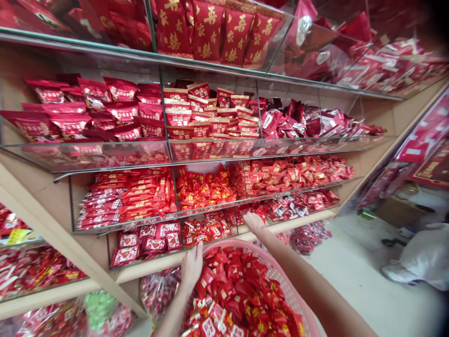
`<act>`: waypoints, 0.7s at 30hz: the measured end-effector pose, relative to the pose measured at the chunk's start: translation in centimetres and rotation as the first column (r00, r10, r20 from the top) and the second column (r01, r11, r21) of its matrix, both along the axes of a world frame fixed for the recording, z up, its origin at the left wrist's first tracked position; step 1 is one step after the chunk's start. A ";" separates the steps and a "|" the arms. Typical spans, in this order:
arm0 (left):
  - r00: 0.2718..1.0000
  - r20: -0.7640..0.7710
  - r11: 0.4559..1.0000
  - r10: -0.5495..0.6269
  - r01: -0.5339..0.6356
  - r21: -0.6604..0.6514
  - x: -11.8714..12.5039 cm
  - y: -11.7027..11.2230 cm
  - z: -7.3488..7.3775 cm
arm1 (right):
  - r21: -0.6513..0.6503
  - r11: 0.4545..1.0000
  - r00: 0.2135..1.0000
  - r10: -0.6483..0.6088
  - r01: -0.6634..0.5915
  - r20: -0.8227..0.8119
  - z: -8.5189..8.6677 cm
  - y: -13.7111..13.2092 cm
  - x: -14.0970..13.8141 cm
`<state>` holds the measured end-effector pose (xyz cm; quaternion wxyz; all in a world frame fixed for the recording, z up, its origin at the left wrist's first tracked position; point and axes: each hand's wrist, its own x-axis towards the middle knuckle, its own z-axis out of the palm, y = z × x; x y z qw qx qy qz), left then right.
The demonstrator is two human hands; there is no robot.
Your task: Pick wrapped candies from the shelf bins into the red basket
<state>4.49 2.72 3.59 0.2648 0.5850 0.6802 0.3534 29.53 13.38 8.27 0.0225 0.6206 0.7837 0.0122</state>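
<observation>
A pink plastic basket (pixel 280 269) heaped with red candy packets (pixel 235 285) is right below the shelves. My left hand (pixel 192 264) is closed over the basket's left rim, its thumb pointing up. Stretched out past the basket, my right hand (pixel 254 222) is at the lowest shelf row, by a compartment of red packets (pixel 268 210). Its fingers look curled, and whatever is inside them is hidden. Left of that hand, another bottom compartment holds small red and gold packets (pixel 206 228).
Glass-fronted shelves (pixel 210 157) rise ahead, filled with red wrapped sweets. A slanting wooden post (pixel 56 229) stands at the left. Bagged sweets (pixel 308 236) lie under the bottom ledge. At the right are pale floor (pixel 354 267) and a person's shoe (pixel 400 274).
</observation>
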 end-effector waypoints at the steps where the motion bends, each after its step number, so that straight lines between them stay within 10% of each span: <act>1: 1.000 0.002 1.000 0.000 0.000 -0.002 0.0 0.0 0.0 | 0.009 1.000 1.000 0.005 -0.005 0.011 0.4 -0.2 0.3; 14: 1.000 0.006 1.000 -0.004 0.004 0.018 0.1 0.2 0.0 | 0.187 0.982 0.981 0.070 -0.036 -0.179 5.4 -6.4 3.9; 21: 1.000 -0.020 1.000 -0.004 0.004 0.006 0.0 0.4 -0.3 | 0.247 0.969 0.716 0.194 -0.032 -0.670 4.9 -14.3 3.8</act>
